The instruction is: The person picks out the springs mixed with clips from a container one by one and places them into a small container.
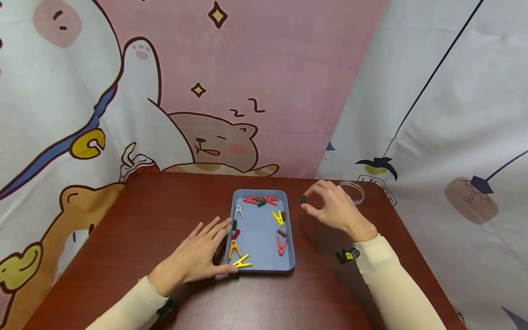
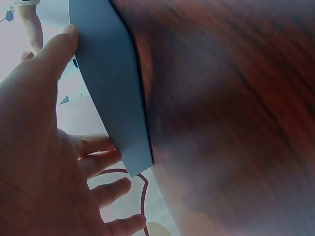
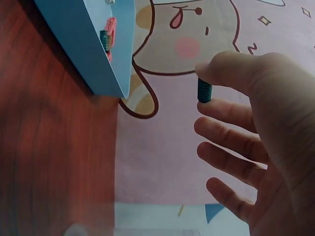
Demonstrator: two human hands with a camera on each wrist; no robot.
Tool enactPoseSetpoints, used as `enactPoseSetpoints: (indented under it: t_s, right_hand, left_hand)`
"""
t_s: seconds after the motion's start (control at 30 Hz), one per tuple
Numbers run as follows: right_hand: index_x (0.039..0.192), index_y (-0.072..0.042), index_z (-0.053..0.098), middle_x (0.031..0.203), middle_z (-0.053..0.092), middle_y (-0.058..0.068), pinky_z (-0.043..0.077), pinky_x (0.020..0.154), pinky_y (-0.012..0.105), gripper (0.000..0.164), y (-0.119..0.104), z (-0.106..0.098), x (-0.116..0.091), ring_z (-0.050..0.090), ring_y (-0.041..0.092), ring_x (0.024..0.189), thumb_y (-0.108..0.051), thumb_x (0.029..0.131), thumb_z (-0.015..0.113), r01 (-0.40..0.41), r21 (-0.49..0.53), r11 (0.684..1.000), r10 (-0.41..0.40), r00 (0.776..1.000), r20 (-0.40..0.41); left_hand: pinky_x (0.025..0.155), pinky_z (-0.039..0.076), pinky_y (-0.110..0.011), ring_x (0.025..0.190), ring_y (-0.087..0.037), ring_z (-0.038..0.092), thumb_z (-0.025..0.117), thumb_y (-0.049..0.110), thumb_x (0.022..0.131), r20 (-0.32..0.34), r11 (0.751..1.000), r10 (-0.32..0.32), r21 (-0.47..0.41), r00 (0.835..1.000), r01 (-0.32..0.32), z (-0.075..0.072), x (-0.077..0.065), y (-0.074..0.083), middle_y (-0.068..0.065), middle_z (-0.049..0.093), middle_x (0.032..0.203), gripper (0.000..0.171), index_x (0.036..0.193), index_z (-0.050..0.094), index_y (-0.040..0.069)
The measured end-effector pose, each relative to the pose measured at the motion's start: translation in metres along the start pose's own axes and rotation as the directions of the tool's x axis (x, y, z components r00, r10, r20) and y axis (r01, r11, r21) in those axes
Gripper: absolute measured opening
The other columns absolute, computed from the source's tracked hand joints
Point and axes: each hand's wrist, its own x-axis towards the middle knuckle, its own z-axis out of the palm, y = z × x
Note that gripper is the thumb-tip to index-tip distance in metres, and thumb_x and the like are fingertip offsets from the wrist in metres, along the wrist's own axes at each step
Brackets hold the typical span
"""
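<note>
Just right of a shallow, round-cornered tray [image 1: 255, 240], the right hand [image 1: 336, 211] pinches a dark green cylinder [image 1: 303, 199] between thumb and index fingertip, apart from the tray's wall. The left hand [image 1: 194, 256] lies spread at the tray's left side, its fingers extended and grasping nothing, the thumb at the near corner.

Smooth and blue-grey (plastic, by its look), the tray carries V-shaped clips along its edges: a pale clip [image 1: 239, 211], an orange clip [image 1: 234, 248], two yellow ones and several pinkish-red ones. Stubby cylinders in green, red and brown lie among them. Reddish wood grain and a soft sheen mark the tabletop [image 1: 272, 302]; wrinkled, cartoon-printed cloth [image 1: 280, 55] hangs behind, and a clear coil [image 1: 358, 191] rests beyond the right hand.

Only the right wrist view brings out the ridges around the held cylinder. The left wrist view gives the tray's plain outer wall and the thumb on its rim, while the head view alone lays out the whole interior.
</note>
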Motion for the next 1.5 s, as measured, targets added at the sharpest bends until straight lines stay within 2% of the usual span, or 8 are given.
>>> enactPoseSetpoints:
  t_s: [0.37, 0.63, 0.8, 1.0, 1.2, 1.43, 1.5]
  right_hand:
    - [0.121, -0.015, 0.085, 0.132, 0.079, 0.009, 0.060, 0.113, 0.067, 0.027, 0.019, -0.013, -0.006, 0.073, 0.039, 0.129, -0.034, 0.103, 0.091, -0.007, -0.008, 1.000, 0.006, 0.998, -0.067]
    - [0.124, -0.016, 0.086, 0.136, 0.077, 0.011, 0.062, 0.094, 0.063, 0.027, 0.034, -0.024, -0.013, 0.072, 0.038, 0.117, -0.033, 0.104, 0.090, -0.061, -0.013, 0.998, 0.059, 0.993, -0.104]
    - [0.125, -0.012, 0.086, 0.135, 0.077, 0.013, 0.061, 0.099, 0.068, 0.030, 0.045, -0.031, -0.018, 0.071, 0.042, 0.127, -0.031, 0.103, 0.091, -0.071, -0.027, 0.997, 0.066, 0.988, -0.143]
    - [0.125, -0.004, 0.085, 0.132, 0.076, 0.018, 0.060, 0.103, 0.071, 0.033, 0.059, -0.035, -0.023, 0.071, 0.045, 0.126, -0.025, 0.101, 0.092, -0.084, -0.027, 0.996, 0.078, 0.981, -0.175]
    - [0.123, -0.004, 0.084, 0.131, 0.076, 0.019, 0.054, 0.109, 0.076, 0.031, 0.071, -0.039, -0.028, 0.070, 0.049, 0.128, -0.024, 0.101, 0.092, -0.123, -0.009, 0.992, 0.119, 0.971, -0.207]
    - [0.124, -0.004, 0.083, 0.130, 0.075, 0.019, 0.058, 0.092, 0.069, 0.034, 0.083, -0.040, -0.034, 0.073, 0.048, 0.117, -0.028, 0.101, 0.092, -0.169, -0.022, 0.985, 0.160, 0.962, -0.222]
    - [0.125, -0.003, 0.083, 0.133, 0.074, 0.021, 0.058, 0.095, 0.071, 0.036, 0.085, -0.040, -0.035, 0.072, 0.050, 0.121, -0.029, 0.102, 0.091, -0.183, -0.019, 0.983, 0.175, 0.961, -0.214]
  left_hand:
    - [0.138, 0.035, -0.078, 0.179, -0.043, 0.035, 0.068, 0.093, 0.096, 0.000, 1.000, -0.002, -0.009, 1.000, 0.002, -0.001, -0.002, 0.004, -0.008, 0.040, 0.191, 0.120, 0.178, 0.048, 0.008]
    - [0.138, 0.034, -0.079, 0.179, -0.044, 0.035, 0.069, 0.092, 0.096, 0.002, 1.000, -0.008, -0.010, 1.000, 0.008, -0.003, -0.002, 0.003, -0.008, 0.039, 0.191, 0.119, 0.178, 0.048, 0.008]
    - [0.138, 0.034, -0.079, 0.179, -0.044, 0.035, 0.068, 0.093, 0.096, 0.007, 1.000, -0.013, -0.014, 1.000, 0.013, -0.002, -0.003, 0.003, -0.008, 0.039, 0.191, 0.120, 0.178, 0.047, 0.008]
    - [0.138, 0.033, -0.079, 0.179, -0.043, 0.034, 0.066, 0.094, 0.096, 0.011, 1.000, -0.013, -0.013, 1.000, 0.013, -0.001, -0.003, 0.002, -0.008, 0.038, 0.192, 0.121, 0.179, 0.047, 0.008]
    - [0.139, 0.033, -0.078, 0.180, -0.043, 0.034, 0.065, 0.096, 0.096, 0.007, 1.000, -0.010, -0.015, 1.000, 0.010, -0.001, -0.002, 0.002, -0.008, 0.038, 0.192, 0.121, 0.179, 0.047, 0.009]
    - [0.139, 0.033, -0.079, 0.179, -0.044, 0.033, 0.067, 0.094, 0.096, 0.005, 1.000, -0.009, -0.021, 1.000, 0.009, -0.001, -0.002, 0.002, -0.007, 0.038, 0.192, 0.120, 0.179, 0.047, 0.009]
    - [0.138, 0.033, -0.079, 0.179, -0.044, 0.033, 0.067, 0.094, 0.096, 0.004, 1.000, -0.010, -0.022, 1.000, 0.010, -0.002, -0.001, 0.002, -0.007, 0.038, 0.192, 0.121, 0.179, 0.047, 0.009]
